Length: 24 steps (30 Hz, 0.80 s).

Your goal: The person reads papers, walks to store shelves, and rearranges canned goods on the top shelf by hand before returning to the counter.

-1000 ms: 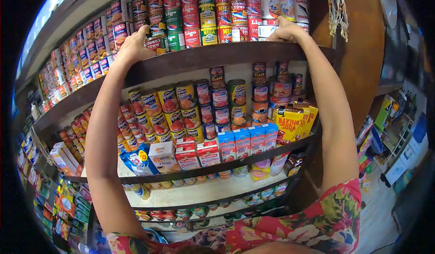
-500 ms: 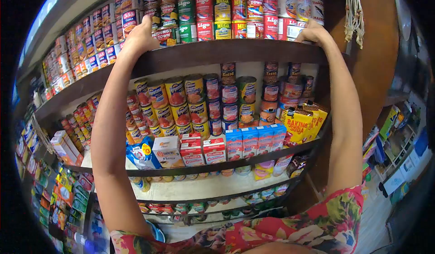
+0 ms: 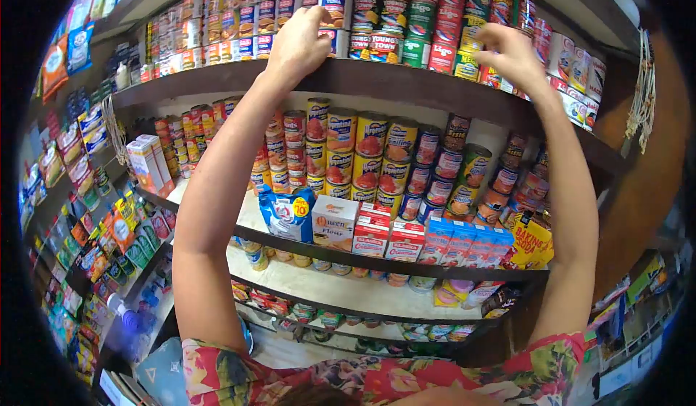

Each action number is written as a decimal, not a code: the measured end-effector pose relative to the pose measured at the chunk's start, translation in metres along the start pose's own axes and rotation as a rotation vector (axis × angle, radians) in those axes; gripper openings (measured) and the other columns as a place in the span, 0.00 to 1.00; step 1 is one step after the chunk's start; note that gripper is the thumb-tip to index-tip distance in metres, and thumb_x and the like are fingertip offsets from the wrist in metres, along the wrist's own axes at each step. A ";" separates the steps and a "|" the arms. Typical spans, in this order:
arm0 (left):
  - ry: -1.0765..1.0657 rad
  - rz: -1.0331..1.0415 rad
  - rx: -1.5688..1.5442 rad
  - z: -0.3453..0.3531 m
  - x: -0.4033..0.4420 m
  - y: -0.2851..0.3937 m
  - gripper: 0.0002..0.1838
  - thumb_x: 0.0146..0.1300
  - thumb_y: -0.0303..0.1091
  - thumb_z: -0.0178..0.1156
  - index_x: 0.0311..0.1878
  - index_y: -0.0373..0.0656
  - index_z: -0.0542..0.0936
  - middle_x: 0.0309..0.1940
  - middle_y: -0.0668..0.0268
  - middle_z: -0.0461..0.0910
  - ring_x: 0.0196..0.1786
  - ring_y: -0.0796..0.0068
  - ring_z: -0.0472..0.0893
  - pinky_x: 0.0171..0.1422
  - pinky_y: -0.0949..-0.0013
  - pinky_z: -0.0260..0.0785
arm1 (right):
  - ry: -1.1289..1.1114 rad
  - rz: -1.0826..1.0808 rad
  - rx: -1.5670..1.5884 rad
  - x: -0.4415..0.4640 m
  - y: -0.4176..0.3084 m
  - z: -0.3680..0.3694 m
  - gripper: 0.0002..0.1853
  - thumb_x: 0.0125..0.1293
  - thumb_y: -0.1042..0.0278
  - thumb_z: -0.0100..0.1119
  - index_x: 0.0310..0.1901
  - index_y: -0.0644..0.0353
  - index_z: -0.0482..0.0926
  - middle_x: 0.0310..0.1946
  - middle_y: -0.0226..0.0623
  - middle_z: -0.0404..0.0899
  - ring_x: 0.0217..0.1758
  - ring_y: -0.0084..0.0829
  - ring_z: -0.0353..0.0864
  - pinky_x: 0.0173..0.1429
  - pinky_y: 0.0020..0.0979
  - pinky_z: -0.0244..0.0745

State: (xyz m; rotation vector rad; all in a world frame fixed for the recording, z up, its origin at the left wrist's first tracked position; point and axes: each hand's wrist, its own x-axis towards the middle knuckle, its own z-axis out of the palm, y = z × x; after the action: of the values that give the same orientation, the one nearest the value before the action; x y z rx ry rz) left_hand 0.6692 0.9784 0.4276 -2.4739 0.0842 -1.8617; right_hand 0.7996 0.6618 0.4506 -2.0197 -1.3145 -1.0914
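Note:
On the upper shelf (image 3: 435, 85), my left hand (image 3: 299, 45) is raised against the 555 tuna cans (image 3: 333, 1), its fingers reaching upward with the thumb apart. Whether the fingertips press on a can is hard to see. My right hand (image 3: 512, 54) is in front of the yellow Mega sardine cans (image 3: 467, 61), fingers loosely bent and spread, holding nothing. Between my hands stand stacked Young's Town cans (image 3: 373, 47), green Ligo cans (image 3: 416, 51) and red Ligo cans (image 3: 443, 56). White-labelled cans (image 3: 562, 56) sit right of my right hand.
The shelf below carries Argentina cans (image 3: 370, 138), a Queen flour box (image 3: 336, 221), red Alaska boxes (image 3: 372, 230), blue-and-pink cartons (image 3: 460, 244) and yellow baking soda packs (image 3: 531, 239). Strings (image 3: 642, 94) hang at the right; packets fill racks at the left.
The view has swung left, so the shelves appear shifted right. My right hand has come off the cans at the right end and moved left toward the Mega cans; my left hand stays by the tuna.

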 end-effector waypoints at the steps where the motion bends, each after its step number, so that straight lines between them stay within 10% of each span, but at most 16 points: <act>1: -0.016 0.004 -0.021 -0.004 -0.003 -0.001 0.16 0.54 0.33 0.55 0.47 0.37 0.75 0.43 0.52 0.76 0.49 0.56 0.76 0.55 0.61 0.67 | -0.064 -0.048 -0.026 0.016 -0.015 0.016 0.23 0.46 0.60 0.64 0.44 0.62 0.78 0.41 0.48 0.79 0.47 0.41 0.79 0.51 0.37 0.73; 8: -0.134 0.036 -0.161 -0.021 -0.012 -0.016 0.16 0.55 0.35 0.56 0.42 0.32 0.76 0.37 0.53 0.79 0.41 0.64 0.79 0.47 0.66 0.71 | -0.182 0.030 -0.245 0.096 -0.083 0.089 0.23 0.51 0.53 0.61 0.45 0.60 0.78 0.44 0.46 0.79 0.50 0.43 0.77 0.52 0.41 0.73; 18: -0.174 -0.015 -0.258 -0.025 -0.012 -0.013 0.14 0.53 0.31 0.53 0.40 0.32 0.76 0.31 0.55 0.81 0.35 0.68 0.80 0.44 0.68 0.72 | -0.244 -0.005 -0.105 0.109 -0.061 0.097 0.13 0.41 0.72 0.69 0.29 0.66 0.76 0.25 0.42 0.78 0.32 0.33 0.79 0.36 0.34 0.71; 24: -0.097 0.051 -0.265 -0.024 -0.014 -0.011 0.12 0.51 0.31 0.53 0.36 0.33 0.78 0.29 0.51 0.81 0.35 0.56 0.81 0.42 0.61 0.73 | -0.240 0.029 -0.176 0.108 -0.070 0.100 0.15 0.42 0.71 0.69 0.28 0.66 0.73 0.24 0.42 0.76 0.33 0.35 0.79 0.38 0.37 0.73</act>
State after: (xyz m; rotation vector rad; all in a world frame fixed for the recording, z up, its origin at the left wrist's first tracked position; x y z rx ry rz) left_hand 0.6426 0.9902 0.4210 -2.6967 0.4116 -1.8126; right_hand 0.7942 0.8216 0.4825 -2.3535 -1.3399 -1.0064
